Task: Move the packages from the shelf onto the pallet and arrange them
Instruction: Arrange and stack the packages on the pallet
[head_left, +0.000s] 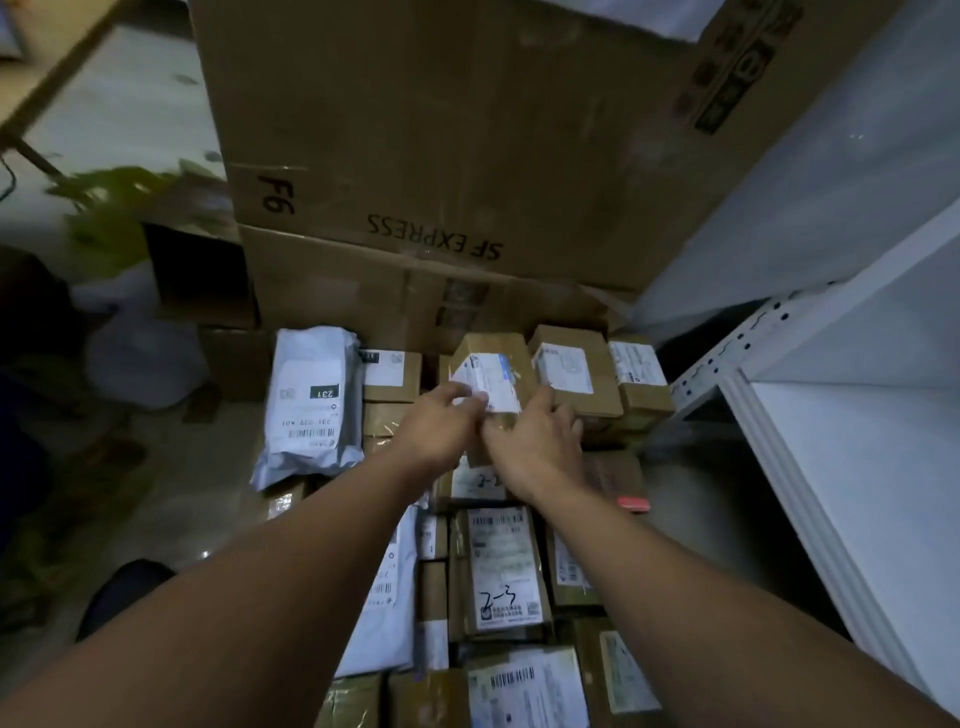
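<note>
Package (498, 364), head view: tilted in the far row at 12 o'clock, just before a carton (332, 291). Left hand (441, 423) pinches its label edge; right hand (540, 447) grips its near corner, probably to seat it flush beside the neighbouring box (569, 364). Shelf (857, 467) at 3 o'clock.
</note>
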